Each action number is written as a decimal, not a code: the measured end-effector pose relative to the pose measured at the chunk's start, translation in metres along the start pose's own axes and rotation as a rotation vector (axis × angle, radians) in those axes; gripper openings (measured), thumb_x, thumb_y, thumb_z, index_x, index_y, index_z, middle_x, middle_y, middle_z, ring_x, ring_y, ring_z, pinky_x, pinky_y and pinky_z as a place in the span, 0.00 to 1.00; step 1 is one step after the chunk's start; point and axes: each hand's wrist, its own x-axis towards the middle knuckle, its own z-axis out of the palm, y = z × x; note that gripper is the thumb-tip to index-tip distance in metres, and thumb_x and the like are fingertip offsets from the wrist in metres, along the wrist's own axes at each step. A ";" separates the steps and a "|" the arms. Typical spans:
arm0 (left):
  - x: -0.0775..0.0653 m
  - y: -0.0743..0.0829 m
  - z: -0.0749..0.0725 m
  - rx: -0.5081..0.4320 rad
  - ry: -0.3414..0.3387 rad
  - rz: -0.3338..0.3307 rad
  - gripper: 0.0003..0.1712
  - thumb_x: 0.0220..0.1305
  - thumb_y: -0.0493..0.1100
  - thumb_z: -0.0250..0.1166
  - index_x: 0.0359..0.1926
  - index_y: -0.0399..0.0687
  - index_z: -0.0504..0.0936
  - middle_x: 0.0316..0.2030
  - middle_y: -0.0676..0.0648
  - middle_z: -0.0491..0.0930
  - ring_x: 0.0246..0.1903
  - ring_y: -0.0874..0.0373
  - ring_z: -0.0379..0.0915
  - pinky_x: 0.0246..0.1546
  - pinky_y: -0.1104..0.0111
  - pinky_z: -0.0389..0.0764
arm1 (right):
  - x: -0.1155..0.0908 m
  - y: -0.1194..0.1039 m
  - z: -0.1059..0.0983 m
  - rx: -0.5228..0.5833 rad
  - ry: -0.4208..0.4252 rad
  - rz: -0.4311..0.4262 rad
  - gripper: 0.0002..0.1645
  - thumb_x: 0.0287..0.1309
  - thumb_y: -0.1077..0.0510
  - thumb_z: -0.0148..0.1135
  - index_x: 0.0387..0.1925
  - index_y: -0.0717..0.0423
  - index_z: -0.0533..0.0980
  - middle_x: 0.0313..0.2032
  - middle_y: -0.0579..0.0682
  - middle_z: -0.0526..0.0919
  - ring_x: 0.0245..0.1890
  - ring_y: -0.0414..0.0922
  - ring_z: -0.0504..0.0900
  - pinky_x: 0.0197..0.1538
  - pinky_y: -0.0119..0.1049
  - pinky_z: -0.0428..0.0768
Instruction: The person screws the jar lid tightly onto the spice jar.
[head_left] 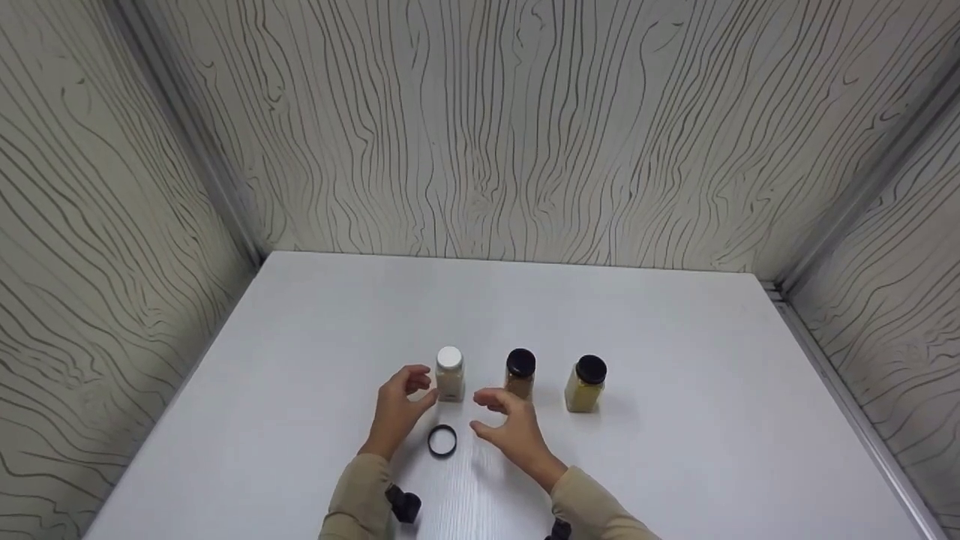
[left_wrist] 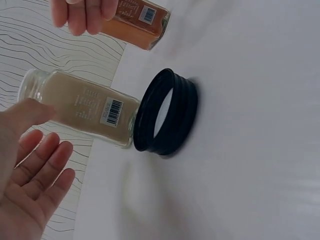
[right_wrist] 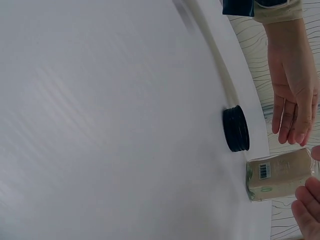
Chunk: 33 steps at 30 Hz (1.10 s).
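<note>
A clear glass jar of beige powder [head_left: 451, 384] stands upright with a white top. On the table in front of it lies a black screw lid [left_wrist: 186, 117], its ring shape framing a white middle. My left hand [head_left: 399, 412] is just left of the jar, fingers loosely bent and spread from the thumb; the thumb overlaps the jar in the left wrist view. To the jar's right, my right hand [head_left: 516, 433] has a wide gap between thumb and fingers and holds nothing. It partly hides a jar of brown powder [head_left: 519, 384] with a black lid.
Further right stands a jar of yellow powder [head_left: 583, 395], black-lidded. The white table [head_left: 675, 465] meets wood-grain-patterned panels [head_left: 480, 135] at the back and sides. Both sleeved wrists wear dark camera mounts [head_left: 405, 504].
</note>
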 end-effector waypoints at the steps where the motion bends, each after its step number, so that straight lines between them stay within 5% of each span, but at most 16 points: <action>1: 0.001 0.000 0.000 0.002 -0.006 -0.002 0.18 0.54 0.34 0.70 0.46 0.34 0.78 0.37 0.41 0.83 0.40 0.50 0.82 0.49 0.58 0.86 | 0.000 0.000 0.001 -0.003 -0.008 0.002 0.20 0.49 0.65 0.71 0.46 0.65 0.78 0.45 0.59 0.85 0.48 0.55 0.83 0.55 0.41 0.86; 19: 0.015 0.004 0.000 -0.066 -0.113 0.003 0.26 0.54 0.33 0.69 0.56 0.39 0.75 0.54 0.37 0.80 0.57 0.41 0.76 0.59 0.49 0.80 | -0.006 0.006 0.017 0.047 -0.141 0.026 0.23 0.46 0.65 0.71 0.47 0.67 0.78 0.45 0.61 0.86 0.50 0.59 0.83 0.57 0.46 0.84; 33: 0.026 0.011 0.000 -0.049 -0.186 0.025 0.30 0.55 0.33 0.69 0.60 0.35 0.72 0.57 0.35 0.78 0.60 0.40 0.73 0.62 0.49 0.78 | -0.009 0.010 0.024 -0.003 -0.182 0.038 0.26 0.43 0.66 0.72 0.48 0.68 0.77 0.46 0.61 0.85 0.50 0.59 0.83 0.57 0.45 0.85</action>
